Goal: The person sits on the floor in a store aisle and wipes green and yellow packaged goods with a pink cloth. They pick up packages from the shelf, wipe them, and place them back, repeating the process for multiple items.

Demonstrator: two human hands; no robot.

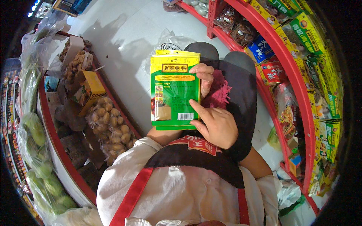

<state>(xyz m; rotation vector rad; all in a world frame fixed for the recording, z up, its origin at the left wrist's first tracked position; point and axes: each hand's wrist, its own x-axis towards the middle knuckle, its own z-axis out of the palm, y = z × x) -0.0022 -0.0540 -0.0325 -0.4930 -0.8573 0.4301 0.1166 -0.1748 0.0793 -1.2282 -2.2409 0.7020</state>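
A small stack of green and yellow seasoning packets (pixel 167 93) is held upright in front of me. The top one shows its printed back, with a barcode and small food pictures. My left hand (pixel 204 77) grips the stack from behind, its fingers curling around the right edge and its palm hidden. On the front face, near the lower right edge, rest the spread index finger and thumb of my right hand (pixel 219 125). Its other fingers are folded and partly hidden. Beneath the hands is a black apron (pixel 195 162) with red straps.
Red shelving (pixel 294 82) on the right carries bagged goods and rows of yellow-green packets (pixel 305 34). To the left, a red-edged rack (pixel 60 158) holds netted potatoes (pixel 116 127), a corn carton (pixel 92 87) and bagged vegetables (pixel 35 135). A plastic bag (pixel 171 38) lies on the pale floor (pixel 135 22).
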